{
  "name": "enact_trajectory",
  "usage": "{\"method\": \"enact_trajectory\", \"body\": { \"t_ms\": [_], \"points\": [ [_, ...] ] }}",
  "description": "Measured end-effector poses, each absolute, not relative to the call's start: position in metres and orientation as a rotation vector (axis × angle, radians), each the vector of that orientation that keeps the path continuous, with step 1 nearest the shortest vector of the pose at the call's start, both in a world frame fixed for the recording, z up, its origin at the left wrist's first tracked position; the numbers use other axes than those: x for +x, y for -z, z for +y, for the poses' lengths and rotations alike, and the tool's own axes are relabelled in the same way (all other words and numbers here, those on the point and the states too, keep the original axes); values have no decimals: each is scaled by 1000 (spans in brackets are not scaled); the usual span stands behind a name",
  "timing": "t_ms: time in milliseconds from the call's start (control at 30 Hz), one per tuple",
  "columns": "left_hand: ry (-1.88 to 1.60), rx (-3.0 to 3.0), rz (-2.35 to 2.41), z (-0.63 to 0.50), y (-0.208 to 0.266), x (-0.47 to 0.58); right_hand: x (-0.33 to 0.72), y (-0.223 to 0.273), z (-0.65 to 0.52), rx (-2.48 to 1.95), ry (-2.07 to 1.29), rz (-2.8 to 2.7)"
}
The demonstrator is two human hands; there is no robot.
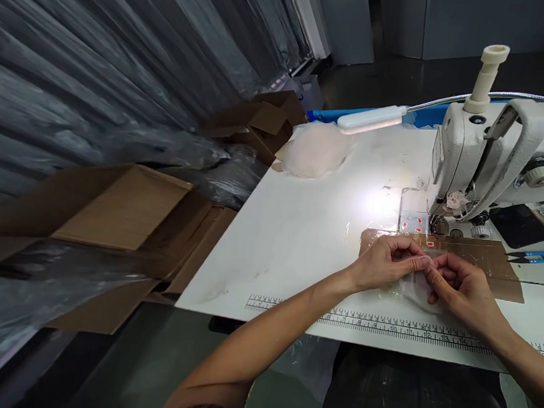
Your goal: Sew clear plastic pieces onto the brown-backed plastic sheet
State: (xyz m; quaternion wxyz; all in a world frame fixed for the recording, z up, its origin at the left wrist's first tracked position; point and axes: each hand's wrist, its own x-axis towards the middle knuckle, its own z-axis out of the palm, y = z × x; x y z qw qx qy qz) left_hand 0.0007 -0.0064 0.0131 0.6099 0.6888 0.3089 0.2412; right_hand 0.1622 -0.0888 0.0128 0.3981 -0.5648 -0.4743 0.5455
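A piece of thin, sheer white fabric (419, 292) hangs between my two hands, over the front part of the sewing table. My left hand (388, 262) pinches its upper edge between thumb and forefinger. Close against it, my right hand (459, 290) also pinches the edge, fingertips nearly touching those of the left. Just behind them is the needle area of a white sewing machine (490, 153). Brown cardboard (495, 268) lies flat on the table under and beyond the hands. The fabric's lower part is partly hidden by the right hand's fingers.
A pale pink heap of sheer fabric (317, 149) sits at the table's far left corner. Blue thread snips (543, 256) and a dark phone-like slab (519, 225) lie right of the needle. A lamp (372, 119) shines overhead. Open cardboard boxes (124, 207) stand left of the table.
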Motion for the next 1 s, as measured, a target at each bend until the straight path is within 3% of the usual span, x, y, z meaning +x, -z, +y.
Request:
{"method": "enact_trajectory", "body": {
  "t_ms": [200, 467, 700, 1000],
  "points": [
    [-303, 1684, 615, -5, -15, -4, 190, -19, -88, -1489, -1171, -1569],
    [-251, 1738, 609, -3, -14, -5, 193, -25, -76, -1380, -1268, -1764],
    [-268, 1677, 578, -3, -14, -4, 183, -26, -73, -1367, -1159, -1723],
    [-234, 1526, 547, -1, -10, -4, 176, -16, -74, -1433, -1329, -1307]
  ]
}}
